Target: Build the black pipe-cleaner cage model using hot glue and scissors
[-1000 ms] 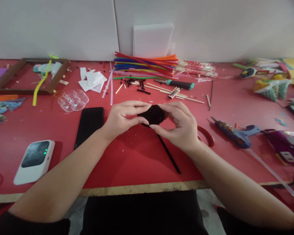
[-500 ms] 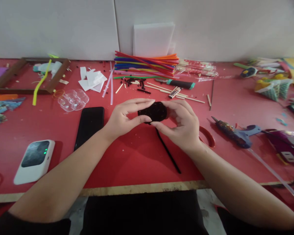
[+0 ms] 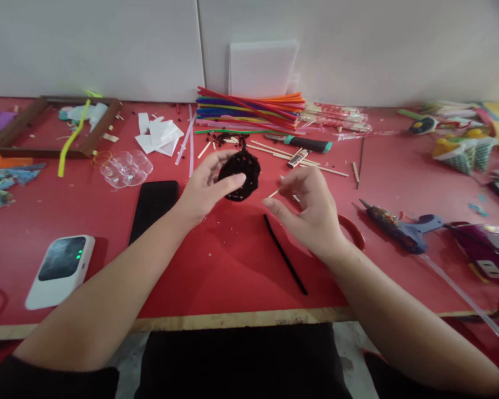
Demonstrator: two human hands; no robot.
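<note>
A round, fuzzy black disc [image 3: 246, 188], apparently coiled pipe cleaner with small pale specks, is in my left hand [image 3: 202, 191]. The thumb presses on its face and the fingers are behind it, partly hidden. Just right of the disc, apart from it, my right hand [image 3: 310, 208] is curled with a short, thin pale stick [image 3: 273, 193] between thumb and fingers. Another pale bit shows by the inner fingers, too small to make out. A straight black pipe cleaner [image 3: 285, 255] lies on the red table [image 3: 216, 277] below my right hand.
At the back lie coloured pipe cleaners [image 3: 249, 111], wooden sticks [image 3: 328, 169] and a utility knife [image 3: 307, 144]. A phone [image 3: 156, 208] and white device [image 3: 60, 271] are left; a glue gun [image 3: 403, 227] is right. Red scissor handles [image 3: 353, 233] show behind my right wrist.
My right hand has come off the black disc and moved slightly away; a pale stick now shows in its fingers. My left hand has shifted the disc left and turned its face towards me.
</note>
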